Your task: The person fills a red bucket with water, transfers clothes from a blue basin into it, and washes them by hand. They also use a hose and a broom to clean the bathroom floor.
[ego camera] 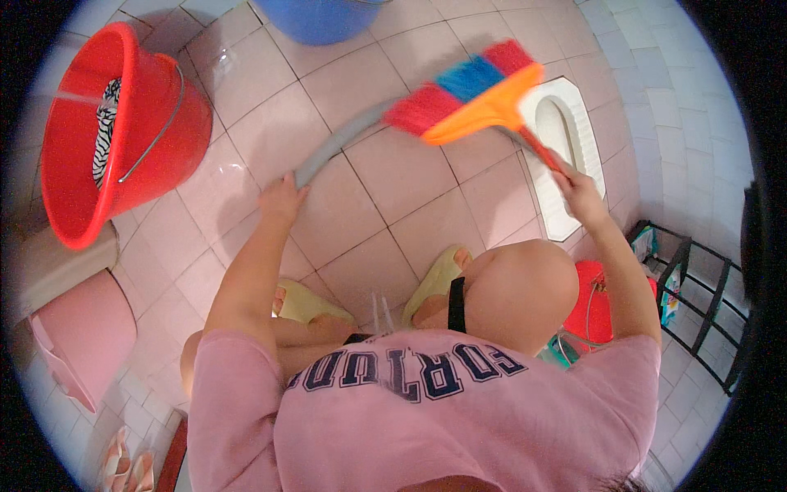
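My left hand (283, 200) is closed around one end of a grey hose (344, 135), which arches away over the tiles and passes behind the broom. In my right hand (580, 194) is the red handle (541, 150) of a broom, gripped close to its head. The orange broom head (482, 111) is held tilted, its red and blue bristles (461, 86) facing up and away from me; they look slightly blurred. Beyond the handle, a white squat toilet (584, 132) is set in the floor, partly covered by the broom and my right hand.
To the left stands a large red bucket (166, 117) with zebra-striped cloth (106, 135) inside and a stream of water entering it. A pink bin (98, 332) is below. A blue bucket (320, 18) stands ahead. Right are a black rack (695, 295) and a red container (587, 307).
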{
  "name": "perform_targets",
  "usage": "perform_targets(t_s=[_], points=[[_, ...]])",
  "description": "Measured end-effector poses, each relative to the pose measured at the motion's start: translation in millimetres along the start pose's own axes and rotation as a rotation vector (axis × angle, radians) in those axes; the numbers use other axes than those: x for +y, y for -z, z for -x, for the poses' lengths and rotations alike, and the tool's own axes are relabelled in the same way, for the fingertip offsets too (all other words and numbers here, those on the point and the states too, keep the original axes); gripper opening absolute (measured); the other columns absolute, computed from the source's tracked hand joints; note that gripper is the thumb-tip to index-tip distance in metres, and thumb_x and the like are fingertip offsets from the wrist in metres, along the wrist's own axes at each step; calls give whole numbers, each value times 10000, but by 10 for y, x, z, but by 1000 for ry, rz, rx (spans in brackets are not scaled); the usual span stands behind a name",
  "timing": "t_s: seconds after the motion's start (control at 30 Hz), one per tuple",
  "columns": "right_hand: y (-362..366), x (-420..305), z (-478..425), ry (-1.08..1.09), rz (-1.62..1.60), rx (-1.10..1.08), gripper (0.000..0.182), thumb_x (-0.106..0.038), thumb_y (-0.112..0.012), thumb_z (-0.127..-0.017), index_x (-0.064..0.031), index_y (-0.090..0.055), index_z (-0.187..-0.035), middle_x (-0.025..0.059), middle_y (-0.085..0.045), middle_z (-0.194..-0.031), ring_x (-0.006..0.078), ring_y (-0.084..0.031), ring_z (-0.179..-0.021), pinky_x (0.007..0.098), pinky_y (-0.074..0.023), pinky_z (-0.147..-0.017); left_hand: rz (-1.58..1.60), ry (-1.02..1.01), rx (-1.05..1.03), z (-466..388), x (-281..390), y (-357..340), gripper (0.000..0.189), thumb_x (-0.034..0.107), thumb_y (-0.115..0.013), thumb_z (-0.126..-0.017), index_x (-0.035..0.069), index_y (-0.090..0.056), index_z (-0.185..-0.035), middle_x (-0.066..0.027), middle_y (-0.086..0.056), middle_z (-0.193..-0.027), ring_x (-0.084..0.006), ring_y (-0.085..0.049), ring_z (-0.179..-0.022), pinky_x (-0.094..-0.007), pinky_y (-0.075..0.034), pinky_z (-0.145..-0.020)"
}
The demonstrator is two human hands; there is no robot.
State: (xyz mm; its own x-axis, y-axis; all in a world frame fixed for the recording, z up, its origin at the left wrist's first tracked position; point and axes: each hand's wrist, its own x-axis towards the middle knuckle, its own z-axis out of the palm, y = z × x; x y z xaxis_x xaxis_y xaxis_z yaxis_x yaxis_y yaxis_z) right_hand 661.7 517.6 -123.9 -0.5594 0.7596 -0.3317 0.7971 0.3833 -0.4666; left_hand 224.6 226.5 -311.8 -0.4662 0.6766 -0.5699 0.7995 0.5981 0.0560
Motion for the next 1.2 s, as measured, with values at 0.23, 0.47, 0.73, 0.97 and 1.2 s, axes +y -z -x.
perform_targets(t_s=[0.23,0.47,0.73,0.97,1.2], points=[[-883,-1063,-777,212,280,-413,373,-335,-466,-934,-194,-530,-1273,184,-631,-1043,359,-598,-955,415,-465,-827,-9,38,56,-80,-65,-237,502,485,-558,-847,157,-479,-1219,-121,-643,-989,-296,-615,-953,-450,-487,-800],[140,748,-150,-277,401,-98,393,-353,-476,-931,-294,-473,-1319,219,-638,-984,387,-620,-902,445,-481,-774,116,124,-46,43,-119,-105,588,543,-574,-820,161,-444,-1248,-146,-622,-1041,-288,-588,-1033,-436,-476,-846],[427,425,38,-4,153,-18,402,-256,-490,-951,-157,-467,-1340,150,-595,-1198,251,-597,-1072,343,-441,-912,342,-102,-80,-26,-851,-378,709,232,-841,-544,62,-519,-1153,-158,-633,-1026,-301,-597,-997,-374,-473,-870],[-782,-1259,-644,593,230,-254,382,-253,-486,-911,-190,-518,-1286,156,-613,-1128,338,-581,-1037,405,-460,-888,647,29,51,-170,-742,-392,436,228,-789,-588,35,-660,-957,-165,-668,-955,-293,-641,-884,-367,-504,-771],[-877,-730,-773,290,452,-363,421,-356,-479,-913,-357,-429,-1331,181,-644,-825,358,-631,-761,458,-497,-687,393,1,199,324,-1486,-564,361,157,-756,-606,125,-671,-956,-116,-670,-914,-299,-632,-865,-389,-504,-769]])
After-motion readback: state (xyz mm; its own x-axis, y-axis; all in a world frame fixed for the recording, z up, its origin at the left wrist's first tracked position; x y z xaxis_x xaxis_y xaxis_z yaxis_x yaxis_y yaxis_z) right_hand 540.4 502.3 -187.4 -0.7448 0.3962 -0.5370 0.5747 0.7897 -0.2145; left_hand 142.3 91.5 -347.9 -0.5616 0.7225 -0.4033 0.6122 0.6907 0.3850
